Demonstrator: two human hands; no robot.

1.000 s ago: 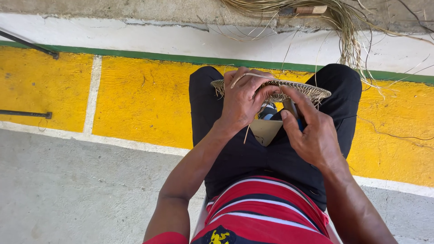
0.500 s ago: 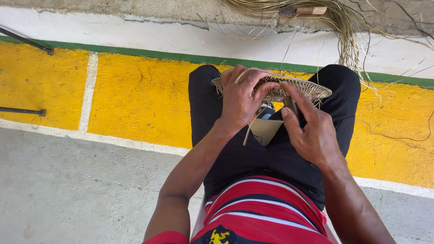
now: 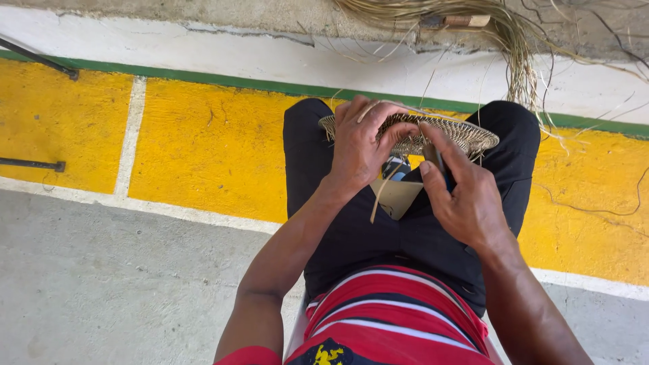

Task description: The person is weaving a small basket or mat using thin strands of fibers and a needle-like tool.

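Note:
A shallow woven straw basket (image 3: pixel 466 134) rests on edge over my knees, which are in black trousers. My left hand (image 3: pixel 358 149) grips the basket's left rim, fingers curled over the weave, with a pale straw strip (image 3: pixel 380 196) hanging down from it. My right hand (image 3: pixel 463 196) is just right of it, index finger and thumb pinching at the basket's lower edge around a small dark tool; whether it is a blade or an awl I cannot tell. A tan piece of card or leather (image 3: pixel 395 196) lies on my lap under both hands.
A bundle of loose dry straw (image 3: pixel 500 34) with a wooden handle (image 3: pixel 460 20) lies on the concrete ledge ahead. Yellow painted floor with a green stripe (image 3: pixel 203 80) and white lines lies below. Two dark metal rods (image 3: pixel 34 164) stick in from the left.
Both hands stay on the basket. My left fingers have shifted slightly along the rim, and my right index finger now presses closer to the weave. The view has tilted a little.

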